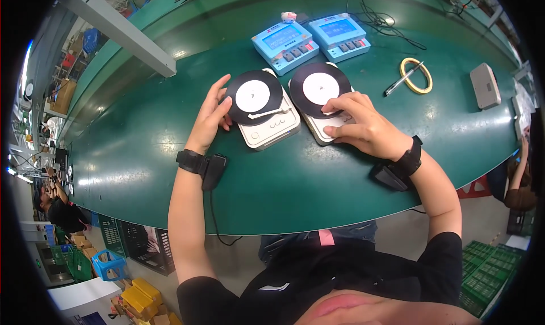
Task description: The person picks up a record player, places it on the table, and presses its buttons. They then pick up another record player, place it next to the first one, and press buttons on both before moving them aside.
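Two small white toy record players, each topped by a black disc with a white centre, rest side by side on the green workbench (153, 132). Beside the left record player (271, 133) is my left hand (211, 114), its fingers apart and the thumb at the disc's rim. That player's white tone arm (269, 112) lies across its disc. My right hand (363, 123) is bent over the front of the right record player (318, 123), thumb and forefinger on it near the disc's lower edge. The hand covers this player's tone arm area and right front corner.
Behind the players stand two blue testers (285, 44) (339, 35) with lit screens and switches. To the right lie a yellow tape ring (430, 81), a pen (402, 80) and a pale speaker-like box (485, 86). Black cables (377, 18) tangle at the back. A grey post (125, 32) stands left.
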A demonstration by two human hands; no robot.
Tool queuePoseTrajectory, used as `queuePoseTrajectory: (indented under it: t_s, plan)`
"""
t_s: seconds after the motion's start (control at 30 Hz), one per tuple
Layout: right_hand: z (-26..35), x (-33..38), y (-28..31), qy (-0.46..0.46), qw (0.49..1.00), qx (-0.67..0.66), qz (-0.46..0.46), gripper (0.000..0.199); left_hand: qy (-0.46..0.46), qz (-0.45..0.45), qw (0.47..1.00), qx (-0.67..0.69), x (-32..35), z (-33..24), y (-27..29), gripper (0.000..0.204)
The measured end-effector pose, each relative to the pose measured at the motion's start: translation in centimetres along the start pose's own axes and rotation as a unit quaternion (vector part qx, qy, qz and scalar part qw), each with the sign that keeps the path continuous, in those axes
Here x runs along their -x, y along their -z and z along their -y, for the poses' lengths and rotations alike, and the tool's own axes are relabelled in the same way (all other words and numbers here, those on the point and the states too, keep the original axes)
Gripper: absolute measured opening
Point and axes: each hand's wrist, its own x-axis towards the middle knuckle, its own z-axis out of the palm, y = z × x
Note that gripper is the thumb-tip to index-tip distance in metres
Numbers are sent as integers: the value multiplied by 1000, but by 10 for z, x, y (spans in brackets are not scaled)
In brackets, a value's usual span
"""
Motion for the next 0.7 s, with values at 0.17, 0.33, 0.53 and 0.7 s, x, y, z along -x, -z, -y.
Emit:
queuePoseTrajectory:
  t_s: [0.17, 0.33, 0.53, 0.7]
  plan:
    - [-1, -1, 0, 7, 1000, -2, 1, 18, 8, -24, 999, -45, -1, 2, -2, 55]
    - [-2, 0, 0, 3, 1000, -13, 4, 19, 10, -24, 998, -51, -5, 9, -3, 53]
    - [1, -1, 0, 3, 1000, 8, 7, 27, 19, -22, 999, -35, -3, 6, 0, 50]
    - [1, -1, -1, -2, 1000, 26, 16, 34, 21, -18, 999, -27, -4, 9, -1, 47]
